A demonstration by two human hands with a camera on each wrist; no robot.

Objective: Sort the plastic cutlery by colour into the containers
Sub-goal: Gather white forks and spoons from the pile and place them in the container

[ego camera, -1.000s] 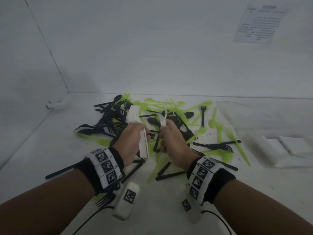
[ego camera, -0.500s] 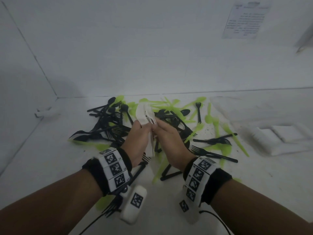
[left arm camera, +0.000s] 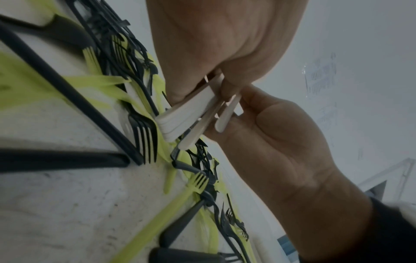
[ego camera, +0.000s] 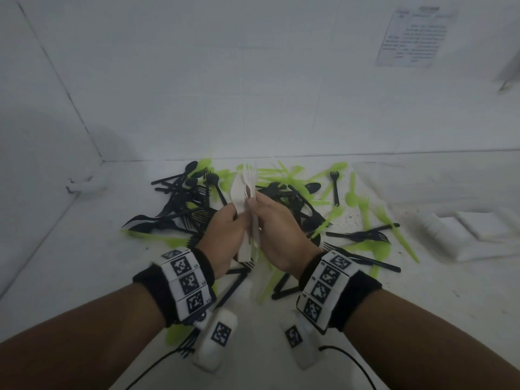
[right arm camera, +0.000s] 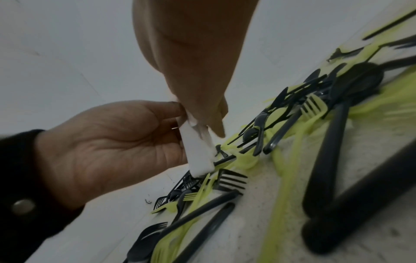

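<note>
Both hands meet over the middle of the pile. My left hand [ego camera: 235, 216] grips a bundle of white cutlery [ego camera: 242, 190] that stands upright, forks and knife tips pointing up. My right hand [ego camera: 253, 211] pinches white pieces against that same bundle. In the left wrist view the white stack [left arm camera: 180, 117] sits in my left hand's curled fingers, and the right hand [left arm camera: 243, 106] holds two more white handles beside it. Black cutlery [ego camera: 180, 198] and green cutlery [ego camera: 351, 197] lie mixed on the white tabletop below and behind the hands.
White shallow containers [ego camera: 461, 235] stand at the right of the table. A small white object [ego camera: 84, 185] lies at the far left by the wall corner. Walls close the table at the back and left. A printed sheet [ego camera: 410, 38] hangs on the back wall.
The two hands have come together. The white piece in my right hand has moved left against the bundle in my left hand, and the bundle now stands more upright.
</note>
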